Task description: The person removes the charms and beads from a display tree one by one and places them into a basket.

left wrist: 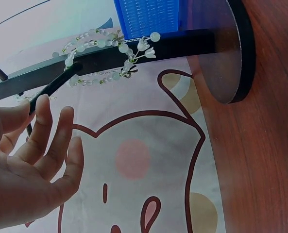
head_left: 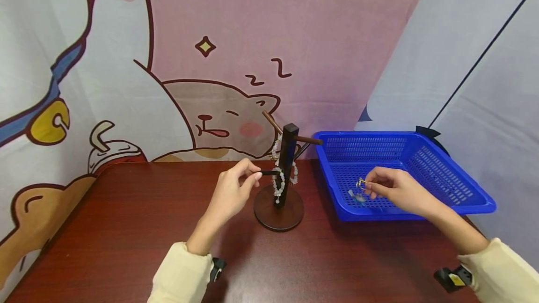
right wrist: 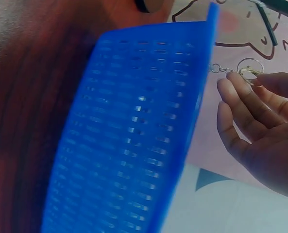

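Note:
A dark wooden jewelry stand [head_left: 288, 153] with side pegs rises from a round base [head_left: 279, 219]. My left hand [head_left: 231, 190] pinches the tip of one peg [left wrist: 56, 86] between thumb and index finger. From that peg hangs a pale beaded bracelet [head_left: 278, 187] with small white flower charms [left wrist: 146, 47]. Other pale beaded bracelets [head_left: 295, 173] hang farther back on the stand. Above the blue basket, my right hand [head_left: 395, 189] pinches a keychain [right wrist: 250, 70] by its gold-coloured metal ring. A clear bluish pendant [head_left: 357, 197] shows just below those fingertips.
The blue plastic basket [head_left: 366, 147] with slotted walls sits right of the stand, one stand peg [head_left: 309, 140] reaching to its left rim. A reddish-brown table [head_left: 139, 228] lies beneath. Behind it hangs a cartoon-printed cloth [head_left: 316, 36].

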### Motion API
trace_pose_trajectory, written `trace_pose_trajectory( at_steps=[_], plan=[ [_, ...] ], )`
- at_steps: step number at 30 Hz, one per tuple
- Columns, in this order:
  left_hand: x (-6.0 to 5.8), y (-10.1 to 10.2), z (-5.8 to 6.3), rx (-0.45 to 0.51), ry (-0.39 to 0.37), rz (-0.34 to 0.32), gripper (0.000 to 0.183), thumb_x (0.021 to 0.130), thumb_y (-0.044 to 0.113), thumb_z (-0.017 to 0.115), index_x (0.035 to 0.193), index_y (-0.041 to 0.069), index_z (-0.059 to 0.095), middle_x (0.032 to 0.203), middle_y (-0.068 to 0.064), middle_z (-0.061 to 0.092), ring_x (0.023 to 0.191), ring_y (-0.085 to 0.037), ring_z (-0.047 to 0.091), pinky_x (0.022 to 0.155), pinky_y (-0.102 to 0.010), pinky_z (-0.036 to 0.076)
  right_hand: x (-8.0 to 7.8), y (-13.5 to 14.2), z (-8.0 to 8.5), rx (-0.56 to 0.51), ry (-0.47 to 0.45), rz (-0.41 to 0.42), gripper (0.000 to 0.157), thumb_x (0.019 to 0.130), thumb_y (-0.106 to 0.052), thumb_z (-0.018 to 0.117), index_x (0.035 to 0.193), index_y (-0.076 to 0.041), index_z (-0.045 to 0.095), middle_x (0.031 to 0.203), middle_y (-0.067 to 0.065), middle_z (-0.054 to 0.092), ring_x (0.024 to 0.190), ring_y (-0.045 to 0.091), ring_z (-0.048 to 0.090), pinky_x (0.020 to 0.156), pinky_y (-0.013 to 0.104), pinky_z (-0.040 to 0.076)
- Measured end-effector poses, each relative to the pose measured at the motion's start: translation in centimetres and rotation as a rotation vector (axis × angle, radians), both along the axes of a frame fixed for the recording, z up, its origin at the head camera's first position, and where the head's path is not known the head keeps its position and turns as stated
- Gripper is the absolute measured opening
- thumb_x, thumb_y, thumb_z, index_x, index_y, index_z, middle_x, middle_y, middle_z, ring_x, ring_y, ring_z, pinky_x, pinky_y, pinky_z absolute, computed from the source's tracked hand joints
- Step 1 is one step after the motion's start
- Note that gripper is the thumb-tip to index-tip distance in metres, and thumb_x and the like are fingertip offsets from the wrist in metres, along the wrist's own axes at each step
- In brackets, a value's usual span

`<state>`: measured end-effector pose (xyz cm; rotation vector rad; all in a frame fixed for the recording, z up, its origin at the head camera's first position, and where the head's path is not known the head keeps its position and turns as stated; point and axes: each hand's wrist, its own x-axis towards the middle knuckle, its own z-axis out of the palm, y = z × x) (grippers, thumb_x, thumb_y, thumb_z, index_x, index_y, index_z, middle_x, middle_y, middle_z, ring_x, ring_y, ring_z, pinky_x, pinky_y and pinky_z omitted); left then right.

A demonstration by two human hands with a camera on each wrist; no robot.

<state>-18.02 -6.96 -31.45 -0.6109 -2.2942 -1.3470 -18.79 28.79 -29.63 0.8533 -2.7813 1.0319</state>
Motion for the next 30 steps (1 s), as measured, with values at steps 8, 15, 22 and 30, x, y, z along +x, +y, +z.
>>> trace_pose_trajectory(
  at_steps=[8,15,22,30],
  plan=[
    [0.0,0.0,-0.1,0.0,-0.012,0.002,0.009,0.088,0.011,0.06,0.087,0.003,0.06,0.065,0.0,0.06,0.055,-0.009,0.056,0.055,-0.025,0.041,-0.1,0.2,-1.1,0.013,-0.033,-0.017,0.006,0.089,-0.002,0.055,0.088,-0.006,0.06,0.075,0.001,0.063,0.065,0.014,0.059,0.057,0.027,0.048],
    [0.0,0.0,0.0,-0.005,-0.032,0.007,0.007,0.088,0.01,0.06,0.087,0.003,0.06,0.066,0.0,0.061,0.056,-0.008,0.057,0.056,-0.026,0.041,-0.3,0.1,-0.7,0.021,-0.041,-0.006,0.009,0.089,0.002,0.053,0.09,-0.006,0.059,0.074,-0.003,0.06,0.066,0.014,0.06,0.057,0.027,0.048],
    [0.0,0.0,0.0,-0.01,-0.04,0.01,0.008,0.088,0.011,0.06,0.088,0.004,0.06,0.066,0.001,0.06,0.058,-0.009,0.057,0.058,-0.027,0.041,-0.4,-0.4,0.3,0.002,-0.044,0.027,0.011,0.089,0.003,0.052,0.092,-0.004,0.059,0.077,-0.002,0.062,0.067,0.014,0.061,0.059,0.027,0.049],
    [-0.1,0.1,0.0,-0.011,-0.041,0.01,0.007,0.089,0.011,0.06,0.088,0.004,0.06,0.067,0.001,0.061,0.059,-0.009,0.058,0.059,-0.028,0.042,-0.6,-1.3,1.4,0.016,-0.087,0.012,0.01,0.091,0.001,0.051,0.095,-0.003,0.059,0.079,0.0,0.062,0.071,0.016,0.062,0.062,0.029,0.05]
  ],
)
